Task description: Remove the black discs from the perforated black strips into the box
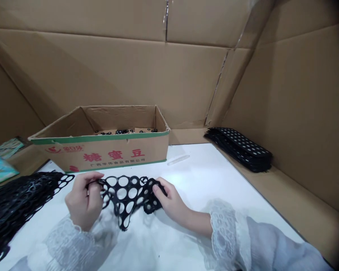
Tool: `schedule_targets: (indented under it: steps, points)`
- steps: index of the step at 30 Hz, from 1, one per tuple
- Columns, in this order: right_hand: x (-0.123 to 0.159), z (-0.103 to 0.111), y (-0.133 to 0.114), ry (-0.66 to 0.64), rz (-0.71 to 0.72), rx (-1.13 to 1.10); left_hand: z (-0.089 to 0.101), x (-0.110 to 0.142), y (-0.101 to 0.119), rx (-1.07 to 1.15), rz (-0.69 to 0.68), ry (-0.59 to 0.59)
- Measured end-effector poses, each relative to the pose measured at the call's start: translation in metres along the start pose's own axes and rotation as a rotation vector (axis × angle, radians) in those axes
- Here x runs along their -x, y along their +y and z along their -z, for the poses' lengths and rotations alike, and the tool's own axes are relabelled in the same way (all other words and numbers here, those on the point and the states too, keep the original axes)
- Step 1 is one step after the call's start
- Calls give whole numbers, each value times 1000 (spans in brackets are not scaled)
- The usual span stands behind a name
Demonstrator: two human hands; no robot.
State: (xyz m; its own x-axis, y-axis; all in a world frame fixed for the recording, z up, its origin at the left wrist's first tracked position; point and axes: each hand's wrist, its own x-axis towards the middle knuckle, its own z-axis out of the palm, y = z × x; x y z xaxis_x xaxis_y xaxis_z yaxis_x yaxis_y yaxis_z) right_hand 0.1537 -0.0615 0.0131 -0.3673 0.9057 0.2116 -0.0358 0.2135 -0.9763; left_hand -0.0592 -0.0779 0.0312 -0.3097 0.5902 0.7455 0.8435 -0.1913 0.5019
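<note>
Between my two hands, over the white table, a black sheet with round holes (122, 193) is stretched out. My left hand (86, 197) pinches its left end between thumb and fingers. The right end is bunched and gripped by my right hand (169, 197), thumb on top. A loose corner of the sheet hangs down in the middle. Left of my left hand lies a large pile of similar black perforated sheets (22, 207). Both wrists have white lace cuffs.
An open cardboard box (101, 152) with small black rings and scraps stands behind my hands. A clear thin tube (178, 160) lies right of it. Stacked black perforated sheets (240, 146) rest at the right. Blue-green packets (1, 169) lie far left. Cardboard walls (124, 71) surround the table (203, 180).
</note>
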Motion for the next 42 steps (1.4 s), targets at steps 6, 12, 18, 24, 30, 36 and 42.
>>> schedule_targets:
  steps: [6, 12, 18, 24, 30, 36, 42]
  points:
    - [-7, 2, 7, 20, -13, 12, -13, -12, -18, -453, -148, -509]
    - [-13, 4, 18, 97, -74, 17, -15, 6, 0, -106, -583, -605]
    - [-15, 4, 23, 171, -121, 8, -28, 23, -2, -48, -562, -1044]
    - [-14, 3, 18, 186, -103, 59, -30, 26, 1, 72, -350, -778]
    - [-12, 3, 16, 159, -32, 89, -28, 35, 21, -38, -415, -888]
    - [-15, 4, 21, 219, -106, 36, -19, 32, 19, -19, -364, -991]
    - [-16, 6, 26, 241, -118, 39, -15, 29, 17, -23, -424, -1017]
